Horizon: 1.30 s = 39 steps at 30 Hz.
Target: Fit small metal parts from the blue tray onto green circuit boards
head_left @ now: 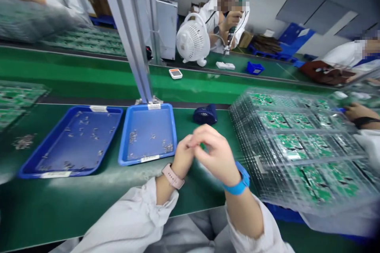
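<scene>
My left hand (183, 157), with a pink watch band at the wrist, is closed, its fingers bent toward the other hand. My right hand (216, 152), wearing a blue wristband (237, 182), curls over it with thumb and forefinger pinched. The fingertips meet above the green bench. Whatever lies between them, if anything, is hidden or too small to name. Just left of my hands is a blue tray (148, 132) with small metal parts in it. A larger blue tray (78, 140) beside it holds more scattered parts.
Clear plastic trays of green circuit boards (292, 146) are stacked at right. A small dark blue fan (205, 114) stands beyond my hands. Loose parts (24, 141) lie far left. A metal post (127, 31) rises behind the trays. Co-workers sit opposite and at right, near a white fan (193, 41).
</scene>
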Each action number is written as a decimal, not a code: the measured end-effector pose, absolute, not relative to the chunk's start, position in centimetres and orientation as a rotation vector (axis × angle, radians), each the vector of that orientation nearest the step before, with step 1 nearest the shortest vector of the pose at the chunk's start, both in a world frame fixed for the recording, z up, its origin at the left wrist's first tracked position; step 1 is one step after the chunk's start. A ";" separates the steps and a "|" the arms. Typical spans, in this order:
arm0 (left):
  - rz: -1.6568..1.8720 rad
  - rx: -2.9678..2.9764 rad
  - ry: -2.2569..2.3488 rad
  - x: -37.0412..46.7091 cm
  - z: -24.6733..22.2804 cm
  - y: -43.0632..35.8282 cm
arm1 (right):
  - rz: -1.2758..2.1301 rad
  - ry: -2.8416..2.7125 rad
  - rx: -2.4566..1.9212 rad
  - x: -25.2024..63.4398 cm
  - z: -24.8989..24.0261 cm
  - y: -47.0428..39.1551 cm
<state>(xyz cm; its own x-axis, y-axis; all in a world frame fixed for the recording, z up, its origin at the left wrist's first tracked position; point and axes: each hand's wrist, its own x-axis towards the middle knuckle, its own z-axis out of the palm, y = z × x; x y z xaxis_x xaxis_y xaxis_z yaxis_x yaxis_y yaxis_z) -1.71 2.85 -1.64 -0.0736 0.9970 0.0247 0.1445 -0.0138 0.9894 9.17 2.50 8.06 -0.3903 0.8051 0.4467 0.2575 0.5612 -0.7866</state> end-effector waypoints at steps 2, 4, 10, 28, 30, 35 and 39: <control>1.185 1.170 1.260 0.2 -1.5 2.3 | 0.808 -1.815 -1.000 13.4 5.4 2.1; 1.188 1.045 1.187 0.3 -1.1 2.2 | 0.814 -1.738 -1.116 16.4 3.1 2.3; 1.179 1.032 1.204 -0.8 -0.8 2.5 | 0.856 -1.574 -1.249 19.5 0.5 3.3; 1.134 1.120 1.274 -0.3 -0.3 1.9 | 1.075 -1.330 -1.307 18.5 0.2 2.6; 1.128 1.129 1.270 -0.2 -0.3 1.6 | 1.065 -1.319 -1.323 18.5 0.3 2.6; 1.087 1.186 1.284 -0.2 -0.3 1.1 | 0.977 -1.309 -1.312 18.5 0.2 2.4; 1.046 1.272 1.311 -0.3 0.0 0.9 | 0.848 -1.383 -1.292 18.4 0.1 2.2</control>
